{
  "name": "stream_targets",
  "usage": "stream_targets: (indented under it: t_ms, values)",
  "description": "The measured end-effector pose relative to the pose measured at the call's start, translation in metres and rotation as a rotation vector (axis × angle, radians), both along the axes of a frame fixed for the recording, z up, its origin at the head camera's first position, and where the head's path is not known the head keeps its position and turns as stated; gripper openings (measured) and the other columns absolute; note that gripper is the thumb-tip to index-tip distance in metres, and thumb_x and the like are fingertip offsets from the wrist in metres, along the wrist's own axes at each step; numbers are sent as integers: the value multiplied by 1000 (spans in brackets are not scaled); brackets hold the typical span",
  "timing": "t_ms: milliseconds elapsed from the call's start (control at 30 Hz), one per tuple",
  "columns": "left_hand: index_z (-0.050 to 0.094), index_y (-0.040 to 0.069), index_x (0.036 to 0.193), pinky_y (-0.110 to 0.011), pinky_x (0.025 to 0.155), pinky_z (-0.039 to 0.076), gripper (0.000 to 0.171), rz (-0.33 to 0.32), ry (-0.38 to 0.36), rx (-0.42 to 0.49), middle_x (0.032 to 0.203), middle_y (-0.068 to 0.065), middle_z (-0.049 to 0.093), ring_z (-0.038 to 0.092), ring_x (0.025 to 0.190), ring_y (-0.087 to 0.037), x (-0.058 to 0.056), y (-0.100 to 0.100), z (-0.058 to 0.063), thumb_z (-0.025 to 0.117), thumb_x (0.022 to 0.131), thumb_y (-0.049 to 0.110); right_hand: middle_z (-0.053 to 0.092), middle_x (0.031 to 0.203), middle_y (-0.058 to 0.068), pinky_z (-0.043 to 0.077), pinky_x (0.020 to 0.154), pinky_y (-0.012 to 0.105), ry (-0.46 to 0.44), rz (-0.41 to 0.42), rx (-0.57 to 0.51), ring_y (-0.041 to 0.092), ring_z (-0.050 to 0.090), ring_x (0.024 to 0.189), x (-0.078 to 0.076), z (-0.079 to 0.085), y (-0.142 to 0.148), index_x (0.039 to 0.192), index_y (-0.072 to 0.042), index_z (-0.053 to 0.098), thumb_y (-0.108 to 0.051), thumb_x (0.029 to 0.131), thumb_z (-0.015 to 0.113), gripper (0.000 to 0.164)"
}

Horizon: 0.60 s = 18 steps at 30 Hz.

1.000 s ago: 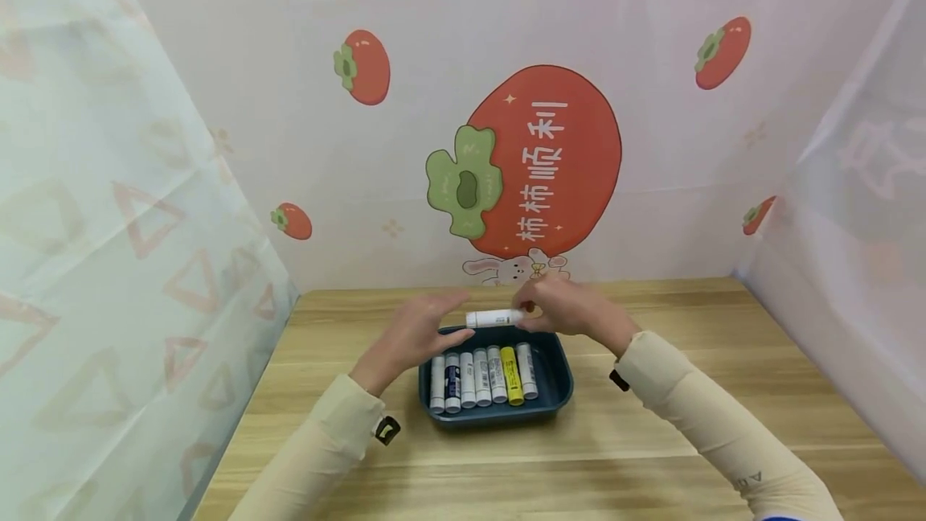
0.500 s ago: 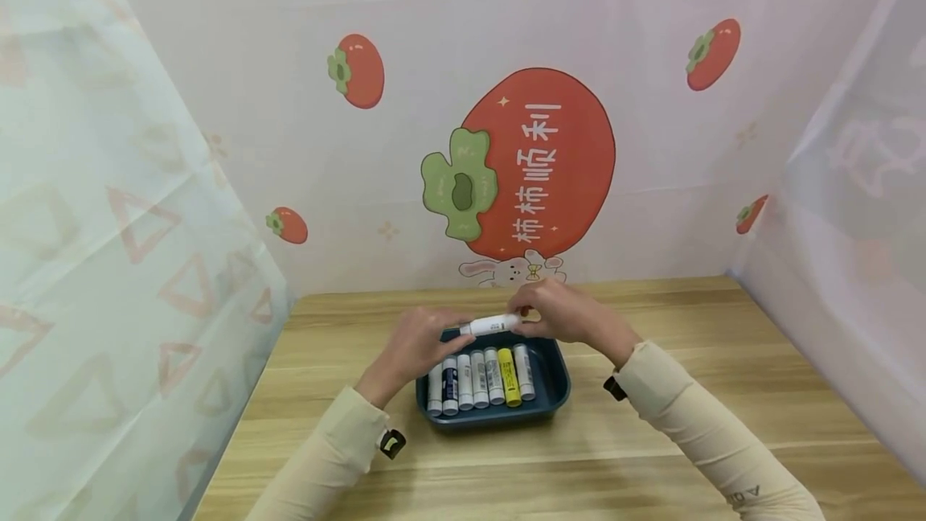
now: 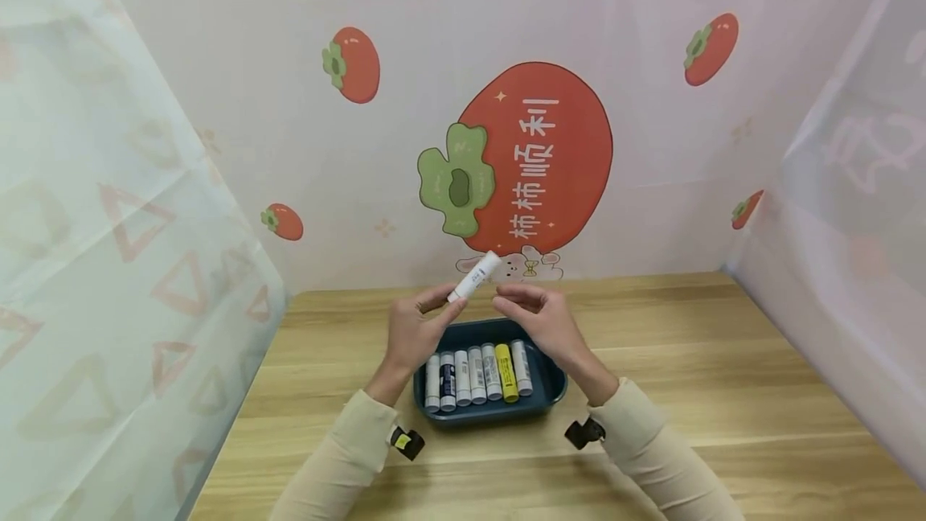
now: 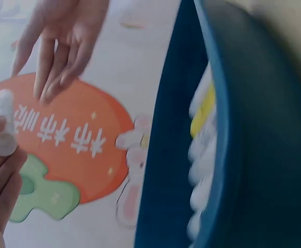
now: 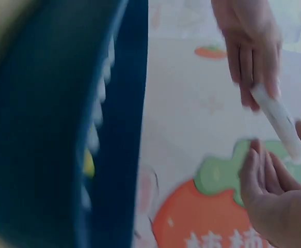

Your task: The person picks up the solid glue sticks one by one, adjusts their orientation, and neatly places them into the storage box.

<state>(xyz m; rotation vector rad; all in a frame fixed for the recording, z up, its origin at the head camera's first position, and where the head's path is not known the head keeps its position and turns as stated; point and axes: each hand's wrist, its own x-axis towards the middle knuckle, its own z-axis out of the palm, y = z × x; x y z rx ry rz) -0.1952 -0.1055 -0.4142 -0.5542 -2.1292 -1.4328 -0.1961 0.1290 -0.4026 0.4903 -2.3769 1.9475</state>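
My left hand (image 3: 415,334) pinches a white glue stick (image 3: 475,276) near its lower end, between thumb and fingers. The stick tilts up to the right above the back of the dark blue tray (image 3: 492,420). Just to its right, my right hand (image 3: 544,326) hovers with its fingers loosely bent and nothing in them. In the right wrist view, a gap shows between the right hand (image 5: 276,204) and the glue stick (image 5: 280,124). Several more glue sticks lie side by side in the tray, among them a yellow one (image 3: 506,374) and a dark blue-and-white one (image 3: 448,383).
The tray stands on a wooden table (image 3: 673,392). Behind the table hangs a white backdrop (image 3: 651,207) with persimmon prints. A pale sheet (image 3: 145,264) closes off the left side, and another sheet (image 3: 854,207) the right.
The glue stick went from my right hand's hold to my left hand's. It has turned from lying level to slanting and risen. My right hand has let go and drawn back slightly.
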Motion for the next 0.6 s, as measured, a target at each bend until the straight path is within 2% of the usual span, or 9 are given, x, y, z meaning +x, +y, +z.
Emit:
stream_targets:
  t_ms: [100, 167, 233, 300, 467, 533, 600]
  values:
    - [81, 3, 115, -35, 80, 67, 27, -44, -75, 196, 108, -17, 82, 81, 97, -32, 3, 10, -2, 84, 90, 14, 78, 123, 12, 62, 100, 32, -57, -44, -178, 22, 77, 111, 4, -8, -14, 132, -3, 72, -29, 99, 76, 42]
    - [82, 4, 114, -31, 80, 66, 26, -54, -115, 268, 109, -17, 81, 81, 97, -32, 6, 16, -4, 84, 91, 15, 78, 121, 11, 62, 100, 34, -74, -67, -274, 22, 77, 108, 5, -11, -22, 131, -1, 72, -27, 99, 76, 41]
    - [82, 5, 114, -29, 80, 66, 26, -52, -144, 303, 109, -16, 82, 81, 98, -30, 9, 22, -6, 85, 91, 16, 78, 118, 10, 63, 100, 38, -89, -81, -352, 20, 78, 106, 7, -14, -29, 129, 0, 73, -23, 100, 76, 38]
    - [82, 7, 114, -29, 81, 66, 26, -49, -157, 313, 110, -15, 82, 81, 98, -28, 12, 25, -9, 85, 90, 17, 78, 116, 8, 62, 101, 41, -101, -92, -382, 17, 78, 103, 8, -16, -35, 129, 0, 73, -21, 100, 76, 36]
    - [83, 11, 115, -27, 80, 66, 26, 3, -148, 275, 107, -11, 83, 81, 95, -24, 17, 29, -17, 85, 91, 21, 78, 114, 6, 64, 94, 32, -115, -124, -360, 12, 76, 99, 10, -21, -45, 126, -2, 76, -19, 98, 77, 32]
    - [83, 13, 115, -25, 77, 65, 26, 30, -120, 243, 105, -9, 83, 81, 93, -23, 18, 29, -20, 85, 91, 22, 78, 116, 8, 64, 90, 27, -121, -138, -339, 12, 75, 100, 10, -22, -47, 125, -4, 77, -21, 97, 78, 32]
    - [83, 13, 115, -28, 75, 66, 25, 46, -66, 204, 104, -8, 83, 81, 92, -23, 19, 30, -22, 84, 92, 22, 77, 118, 10, 64, 91, 29, -124, -149, -309, 13, 74, 101, 10, -22, -46, 124, -5, 78, -24, 97, 79, 33]
